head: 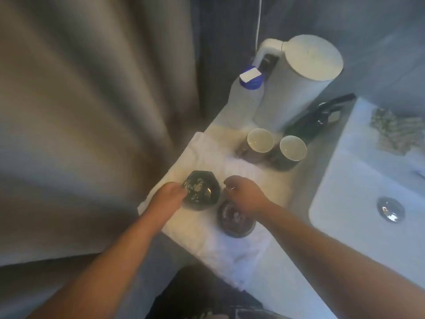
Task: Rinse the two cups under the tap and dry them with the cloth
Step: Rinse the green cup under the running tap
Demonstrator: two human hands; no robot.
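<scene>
Two dark glass cups stand on a white cloth (207,155) spread over the counter. The left one, a faceted cup (202,191), has my left hand (171,195) gripping its near left side. The right one, a round cup (236,221), sits partly under my right hand (245,194). That hand hovers over the cup's far rim with its fingers curled. The blur hides whether it grips the rim. Two more dark mugs with pale insides (259,141) (292,149) stand upright at the back of the cloth.
A white kettle (305,74) and a blue-capped bottle (249,88) stand at the back of the counter, with a dark object (322,113) beside them. The white sink (358,199) with its drain (390,209) lies to the right. A curtain (92,111) hangs on the left.
</scene>
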